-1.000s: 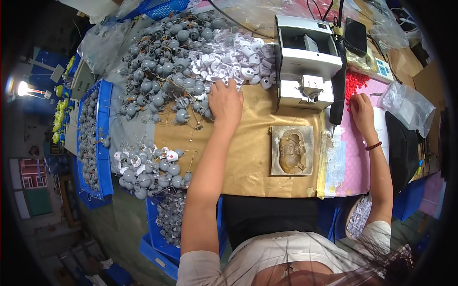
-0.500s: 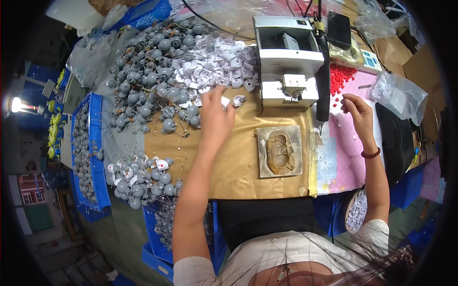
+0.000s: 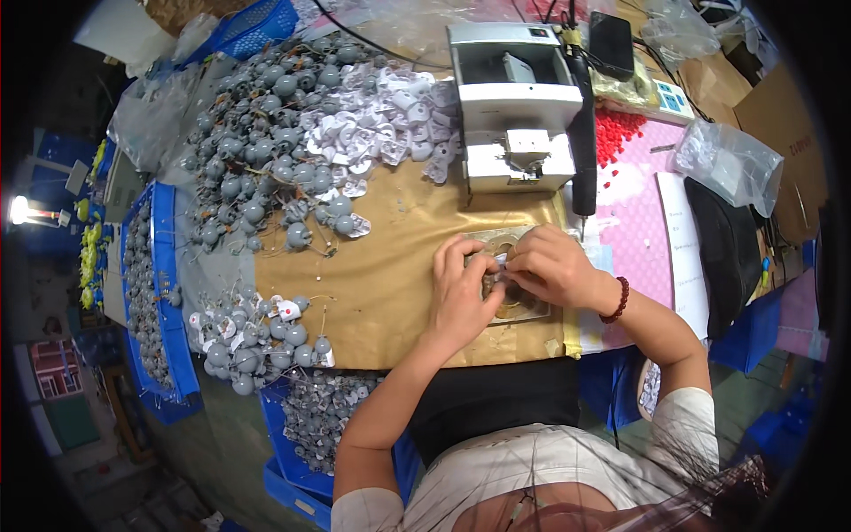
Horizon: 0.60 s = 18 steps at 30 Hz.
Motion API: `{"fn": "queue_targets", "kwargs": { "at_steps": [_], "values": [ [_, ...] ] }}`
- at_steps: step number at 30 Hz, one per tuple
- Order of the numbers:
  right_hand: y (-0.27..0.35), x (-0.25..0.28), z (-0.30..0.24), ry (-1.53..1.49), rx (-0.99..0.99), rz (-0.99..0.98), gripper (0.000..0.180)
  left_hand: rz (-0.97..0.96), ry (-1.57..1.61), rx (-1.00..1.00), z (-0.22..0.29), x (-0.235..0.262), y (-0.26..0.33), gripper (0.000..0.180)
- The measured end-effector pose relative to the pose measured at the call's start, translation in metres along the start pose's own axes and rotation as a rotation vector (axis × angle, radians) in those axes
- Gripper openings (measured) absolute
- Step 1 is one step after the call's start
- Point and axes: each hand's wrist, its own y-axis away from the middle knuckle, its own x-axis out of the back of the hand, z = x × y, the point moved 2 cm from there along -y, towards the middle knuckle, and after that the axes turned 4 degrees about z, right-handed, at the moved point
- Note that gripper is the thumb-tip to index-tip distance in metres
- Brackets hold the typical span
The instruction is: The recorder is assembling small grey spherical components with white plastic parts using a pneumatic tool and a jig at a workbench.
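My left hand (image 3: 461, 291) and my right hand (image 3: 554, 266) meet over a square metal block (image 3: 534, 311) with a moulded hollow. A small white plastic part (image 3: 501, 260), mostly hidden by my fingers, is held in my left hand's fingertips. My right hand's fingers are pinched together against that part; whatever else they hold is too small or hidden to make out. Both hands cover most of the hollow. Beyond my left hand lies a heap of white plastic parts (image 3: 390, 120), beside a big pile of grey balls with wires (image 3: 257, 164).
A grey-and-white bench machine (image 3: 519, 106) stands behind the block, a black screwdriver-like tool (image 3: 584, 142) hanging at its right. Small red parts (image 3: 616, 133) lie on pink sheeting. A smaller grey-ball pile (image 3: 257, 341) sits front left, near a blue tray (image 3: 168, 284).
My left hand has come from the white heap to the block with a white part. My right hand has moved left from beside the red parts to meet it.
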Motion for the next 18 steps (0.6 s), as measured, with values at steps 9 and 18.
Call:
{"fn": "queue_targets", "kwargs": {
  "at_steps": [9,18],
  "values": [
    [0.013,-0.008,-0.016,0.313,0.065,-0.161,0.038,0.255,-0.398,0.067,-0.055,0.089,-0.006,0.042],
    [0.011,-0.004,-0.012,0.11,-0.124,-0.045,0.038,0.348,-0.881,-0.04,-0.114,0.177,-0.092,0.025]
  ]
}}
